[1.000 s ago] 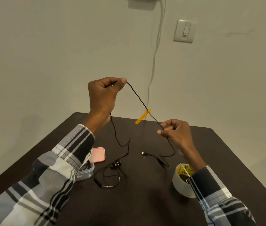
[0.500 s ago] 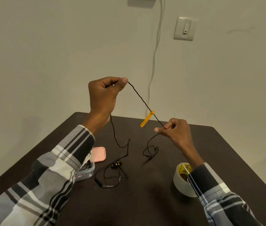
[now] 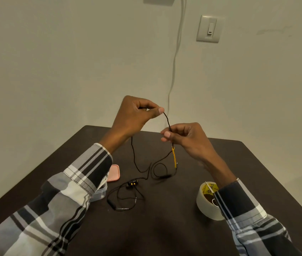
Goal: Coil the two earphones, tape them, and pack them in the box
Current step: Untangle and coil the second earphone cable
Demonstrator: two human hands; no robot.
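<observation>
My left hand (image 3: 134, 115) pinches the black earphone cable (image 3: 167, 120) between thumb and forefinger, raised above the table. My right hand (image 3: 185, 138) pinches the same cable a short way along, close to the left hand. Below the right hand an orange remote piece (image 3: 174, 157) hangs on the cable, and the rest droops in loops onto the table (image 3: 160, 172). A second black earphone (image 3: 124, 198) with yellow-dotted buds lies loosely looped on the table. A clear box (image 3: 100, 194) sits partly hidden under my left sleeve, its pink lid (image 3: 113, 173) beside it.
A roll of pale tape (image 3: 208, 202) stands on the dark table (image 3: 165, 233) by my right forearm. A wall with a light switch (image 3: 209, 28) and a hanging white cord (image 3: 174, 63) rises behind the table's far edge.
My right hand slid up the cable toward my left hand, shortening the stretch between them. The orange piece now hangs below the right hand, and more cable has gathered into loops on the table.
</observation>
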